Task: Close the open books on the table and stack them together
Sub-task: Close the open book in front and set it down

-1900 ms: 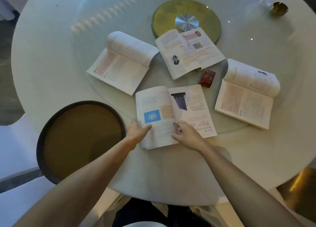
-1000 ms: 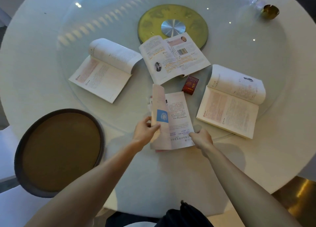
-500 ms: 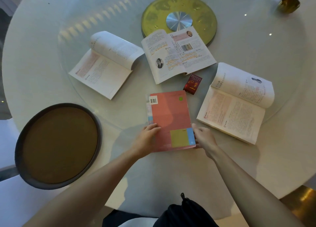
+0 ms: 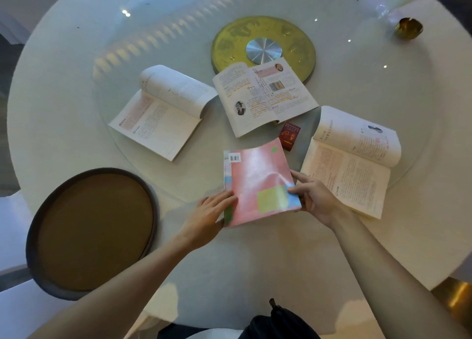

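Observation:
A closed pink book (image 4: 258, 180) with a barcode and a green and blue patch lies back cover up near the table's front. My left hand (image 4: 212, 211) grips its lower left edge. My right hand (image 4: 313, 198) grips its right edge, and the cover bows upward a little. Three other books lie open on the round white table (image 4: 63, 88): one at the left (image 4: 163, 111), one in the middle (image 4: 263, 98) overlapping the gold disc, and one at the right (image 4: 350, 159), just beyond my right hand.
A small red box (image 4: 290, 135) sits between the pink book and the middle open book. A gold disc with a metal hub (image 4: 263, 47) marks the glass turntable's centre. A round brown stool seat (image 4: 92, 231) stands at the left. A small brass bowl (image 4: 408, 29) rests far right.
The nearest book was open; my left hand folded its left half over and it is now closed with the pink cover up. Both hands now hold its edges and it has tilted slightly.

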{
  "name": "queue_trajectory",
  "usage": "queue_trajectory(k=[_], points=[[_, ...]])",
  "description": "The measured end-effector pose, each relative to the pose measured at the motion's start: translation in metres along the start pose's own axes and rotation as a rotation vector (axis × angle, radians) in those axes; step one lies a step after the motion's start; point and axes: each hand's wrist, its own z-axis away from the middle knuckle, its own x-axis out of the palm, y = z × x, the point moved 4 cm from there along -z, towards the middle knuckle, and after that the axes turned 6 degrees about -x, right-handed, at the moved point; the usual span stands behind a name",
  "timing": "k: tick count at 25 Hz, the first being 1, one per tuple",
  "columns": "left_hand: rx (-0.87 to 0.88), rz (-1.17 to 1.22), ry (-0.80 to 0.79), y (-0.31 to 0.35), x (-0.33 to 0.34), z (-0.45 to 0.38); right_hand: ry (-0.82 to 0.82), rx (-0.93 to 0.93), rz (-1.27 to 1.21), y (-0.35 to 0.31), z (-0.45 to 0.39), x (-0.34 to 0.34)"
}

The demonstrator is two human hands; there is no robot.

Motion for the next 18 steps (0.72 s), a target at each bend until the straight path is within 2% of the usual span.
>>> queue_trajectory(k=[3,5,7,9,11,13,15,18], points=[[-0.041,0.260,0.221,0.007,-0.039,-0.011,-0.057,-0.033,-0.011,-0.018,0.011,0.005],[-0.157,0.516,0.272,0.021,-0.070,-0.026,-0.008,-0.086,-0.006,-0.026,0.013,0.008],[-0.246,0.797,0.209,0.038,-0.098,-0.038,0.082,-0.135,-0.011,-0.029,0.012,0.010],[-0.220,1.028,0.147,0.051,-0.117,-0.048,0.132,-0.168,-0.025,-0.027,0.011,0.013],[-0.220,1.210,0.083,0.052,-0.120,-0.054,0.020,-0.165,-0.038,-0.020,0.011,0.029],[-0.267,1.318,0.034,0.044,-0.110,-0.057,-0.025,-0.164,0.028,-0.011,0.012,0.043],[-0.344,1.362,-0.010,0.032,-0.098,-0.058,0.006,-0.142,0.060,0.002,0.009,0.049],[-0.409,1.403,-0.134,0.021,-0.081,-0.056,-0.020,-0.028,0.024,0.028,0.005,0.057]])
